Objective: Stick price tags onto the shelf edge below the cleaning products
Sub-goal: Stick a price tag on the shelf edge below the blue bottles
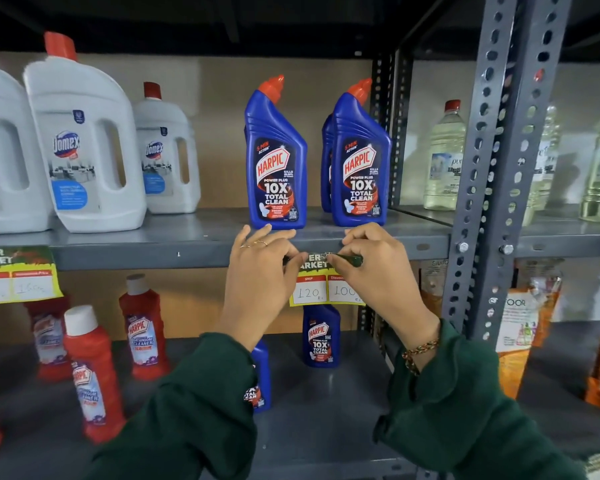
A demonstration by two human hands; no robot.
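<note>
Domex jugs (84, 140): I count three white ones with red caps on the upper shelf, far left.
Fixed price tag (18, 275): one yellow-and-green tag already on the shelf edge (146, 254) below the jugs, handwritten figures blurred.
Red Harpic bathroom cleaner (144, 327): at least three bottles on the lower shelf, left.
Left hand (257, 271): two rings, fingers curled, pinching the new tag's left end against the edge.
Blue Harpic bottles (276, 161): two upright in front, a third partly hidden behind the right one.
New price tag (317, 284): one, pressed to the shelf edge directly below the blue bottles, reading 120 and 100.
Right hand (374, 265): fingers closed on the tag's top right corner; woven bracelet at the wrist.
Clear bottles (444, 157): three I can make out, beyond the perforated upright.
</note>
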